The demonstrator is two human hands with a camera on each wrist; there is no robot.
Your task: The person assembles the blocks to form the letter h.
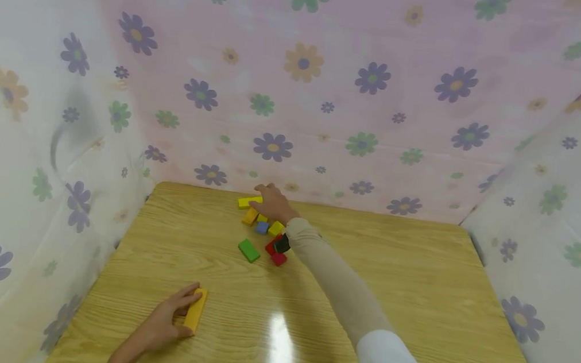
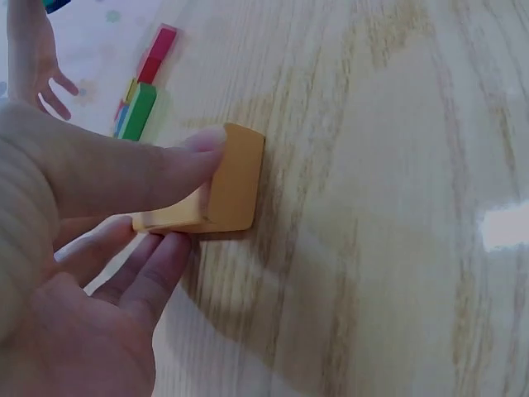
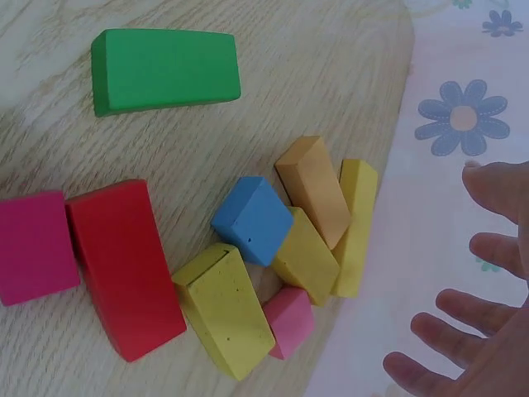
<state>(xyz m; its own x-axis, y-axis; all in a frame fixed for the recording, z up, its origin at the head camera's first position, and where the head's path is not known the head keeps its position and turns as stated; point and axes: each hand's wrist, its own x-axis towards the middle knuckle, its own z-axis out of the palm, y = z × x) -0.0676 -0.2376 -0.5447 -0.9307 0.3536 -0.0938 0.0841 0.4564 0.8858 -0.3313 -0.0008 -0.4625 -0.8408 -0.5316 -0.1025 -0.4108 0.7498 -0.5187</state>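
At the front left of the table, my left hand (image 1: pixel 161 321) pinches a long orange block (image 1: pixel 196 310) between thumb and fingers. The left wrist view shows the thumb on the block's near end (image 2: pixel 235 178). Farther off, my right hand (image 1: pixel 274 203) reaches over a group of wooden blocks at the back edge, fingers spread and holding nothing. Nearest to it is a long yellow block (image 3: pixel 357 227). Beside that lie an orange block (image 3: pixel 314 190), a blue block (image 3: pixel 252 219), two more yellow blocks and a pink block (image 3: pixel 289 321).
A red block (image 3: pixel 128 273) and a magenta block (image 3: pixel 37 248) lie at the near side of the group. Off to their left is a green block (image 1: pixel 248 250). Flowered cloth (image 1: pixel 327 121) walls in the wooden table (image 1: pixel 391 271) at the back and both sides.
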